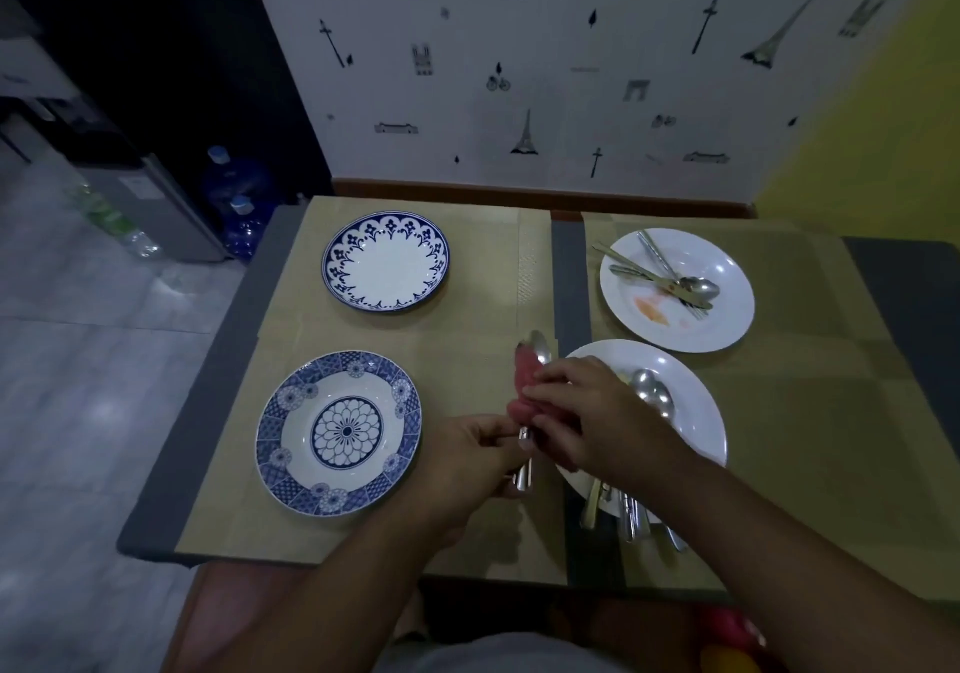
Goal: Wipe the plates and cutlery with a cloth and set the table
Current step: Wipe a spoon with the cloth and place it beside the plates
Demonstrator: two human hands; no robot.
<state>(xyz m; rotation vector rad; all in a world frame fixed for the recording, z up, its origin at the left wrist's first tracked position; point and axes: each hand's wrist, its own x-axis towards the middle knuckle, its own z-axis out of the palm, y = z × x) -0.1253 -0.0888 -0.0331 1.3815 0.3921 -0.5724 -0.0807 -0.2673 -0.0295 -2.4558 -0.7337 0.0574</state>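
1. The grey tabletop (208,412) stands against a patterned wall. Tan placemats (467,319) cover most of it, with a bare grey strip between the left and right ones.
2. Four plates lie on the mats. On the left are the scalloped blue plate (385,260), farther off, and the patterned blue plate (338,433), nearer.
3. On the right, the far white plate (727,267) carries an orange smear (652,311) and used cutlery (670,277), which lies crossed, with its long axes running diagonally from far-left to near-right.
4. The near white plate (696,412) holds spare spoons (652,394). Their bowls point away from the person and their handles jut over the near rim.
5. The right hand (576,407) is curled over a pinkish-red cloth (524,386), bunching it round a utensil's shaft.
6. The left hand (483,456) pinches the handle end of that utensil, thumb and fingers closed on the metal.
7. The spoon (537,347) is held above the mat between the patterned blue plate and the near white plate. Its long axis runs almost straight away from the person. The bowl points toward the wall and shows just beyond the cloth; the handle points back toward the body.
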